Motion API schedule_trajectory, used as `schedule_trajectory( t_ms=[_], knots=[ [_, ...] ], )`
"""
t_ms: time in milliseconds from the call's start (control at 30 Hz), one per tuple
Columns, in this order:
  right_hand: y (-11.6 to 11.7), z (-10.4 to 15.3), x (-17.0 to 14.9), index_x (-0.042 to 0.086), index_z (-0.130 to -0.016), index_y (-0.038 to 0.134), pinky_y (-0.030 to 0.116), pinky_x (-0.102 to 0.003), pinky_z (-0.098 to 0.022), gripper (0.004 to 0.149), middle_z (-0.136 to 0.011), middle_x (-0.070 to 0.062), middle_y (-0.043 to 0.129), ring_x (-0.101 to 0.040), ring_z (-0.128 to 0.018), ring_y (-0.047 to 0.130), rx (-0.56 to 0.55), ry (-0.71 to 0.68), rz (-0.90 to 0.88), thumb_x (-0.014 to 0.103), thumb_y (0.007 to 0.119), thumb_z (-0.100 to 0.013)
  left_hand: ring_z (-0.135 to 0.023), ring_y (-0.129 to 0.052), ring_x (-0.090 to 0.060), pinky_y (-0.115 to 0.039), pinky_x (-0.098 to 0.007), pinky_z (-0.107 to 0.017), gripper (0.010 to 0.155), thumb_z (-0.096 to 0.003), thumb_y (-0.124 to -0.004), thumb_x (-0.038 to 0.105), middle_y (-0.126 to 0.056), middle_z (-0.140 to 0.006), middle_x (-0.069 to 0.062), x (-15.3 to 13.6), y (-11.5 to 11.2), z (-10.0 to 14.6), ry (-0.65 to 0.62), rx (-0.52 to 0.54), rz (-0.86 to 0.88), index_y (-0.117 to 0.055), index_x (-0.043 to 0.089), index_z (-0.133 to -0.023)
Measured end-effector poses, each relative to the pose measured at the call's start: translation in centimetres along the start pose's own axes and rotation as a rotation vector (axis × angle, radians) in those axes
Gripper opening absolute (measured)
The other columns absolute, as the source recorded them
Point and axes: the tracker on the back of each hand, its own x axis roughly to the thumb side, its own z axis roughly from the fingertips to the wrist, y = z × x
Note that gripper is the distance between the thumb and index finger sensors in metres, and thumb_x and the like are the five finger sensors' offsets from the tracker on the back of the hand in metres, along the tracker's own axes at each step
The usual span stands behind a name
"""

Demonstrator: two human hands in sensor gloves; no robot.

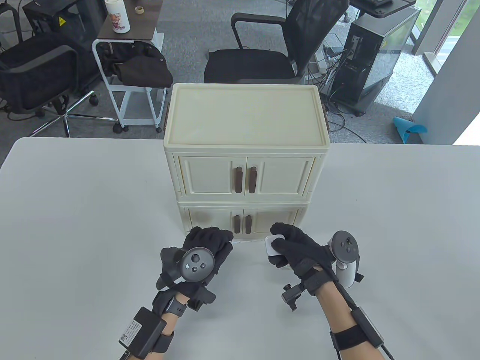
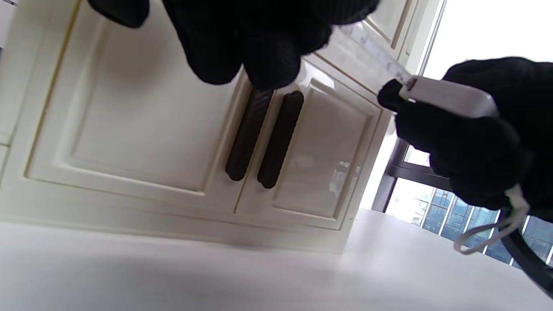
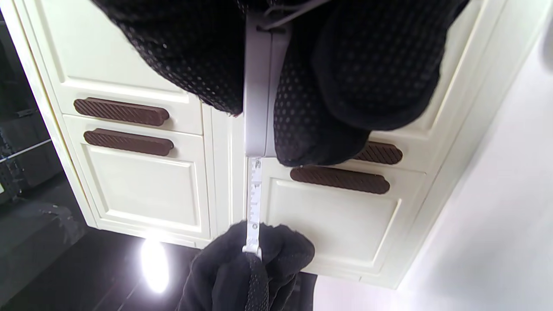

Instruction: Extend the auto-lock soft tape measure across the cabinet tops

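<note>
A cream two-tier cabinet with brown handles stands at the table's middle; its flat top is bare. My right hand grips the white tape measure case just in front of the lower doors. My left hand pinches the tape's end tab. A short length of white tape runs between the hands, low above the table. The case also shows in the left wrist view with the tape leaving it. The case's body is mostly hidden by my fingers.
The white table extends to both sides of the cabinet. Behind the table are black office chairs, a white side trolley and a computer tower. Lower cabinet handles sit close to my left fingers.
</note>
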Motion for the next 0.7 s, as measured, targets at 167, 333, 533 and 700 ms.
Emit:
schedule_trajectory(
  t_ms=[167, 333, 533, 700],
  knots=[
    [1.2, 0.1, -1.2, 0.011, -0.095, 0.075, 0.093, -0.038, -0.030, 0.046, -0.070, -0.018, 0.100, -0.031, -0.044, 0.106, 0.028, 0.017, -0.012, 0.027, 0.089, -0.054, -0.104, -0.080, -0.027, -0.057, -0.065, -0.078, 0.044, -0.0622, -0.062, 0.044, -0.081, -0.103, 0.007, 0.5, -1.2, 0.0, -0.013, -0.014, -0.014, -0.063, 0.026, -0.102],
    [2.2, 0.2, -2.1, 0.011, -0.095, 0.075, 0.093, -0.038, -0.030, 0.046, -0.069, -0.018, 0.100, -0.031, -0.044, 0.106, 0.049, 0.032, -0.017, 0.028, 0.089, -0.054, -0.104, -0.080, -0.027, -0.057, -0.065, -0.078, 0.044, -0.0620, -0.063, 0.043, -0.081, -0.103, 0.007, 1.0, -2.0, 0.0, -0.032, -0.031, -0.007, -0.063, 0.026, -0.102],
    [2.7, 0.3, -2.3, 0.011, -0.095, 0.075, 0.093, -0.038, -0.030, 0.046, -0.070, -0.019, 0.100, -0.031, -0.044, 0.106, 0.062, 0.035, -0.014, 0.028, 0.089, -0.054, -0.104, -0.080, -0.027, -0.057, -0.065, -0.078, 0.045, -0.0618, -0.064, 0.042, -0.080, -0.104, 0.007, 1.2, -2.7, 0.0, -0.056, -0.059, -0.007, -0.062, 0.026, -0.103],
    [3.0, 0.3, -2.5, 0.011, -0.095, 0.074, 0.093, -0.038, -0.030, 0.046, -0.070, -0.019, 0.100, -0.031, -0.044, 0.106, 0.077, 0.042, -0.019, 0.028, 0.089, -0.054, -0.105, -0.079, -0.028, -0.057, -0.065, -0.078, 0.045, -0.0617, -0.065, 0.042, -0.080, -0.104, 0.007, 1.3, -2.8, 0.0, -0.066, -0.063, 0.000, -0.063, 0.025, -0.103]
  ],
)
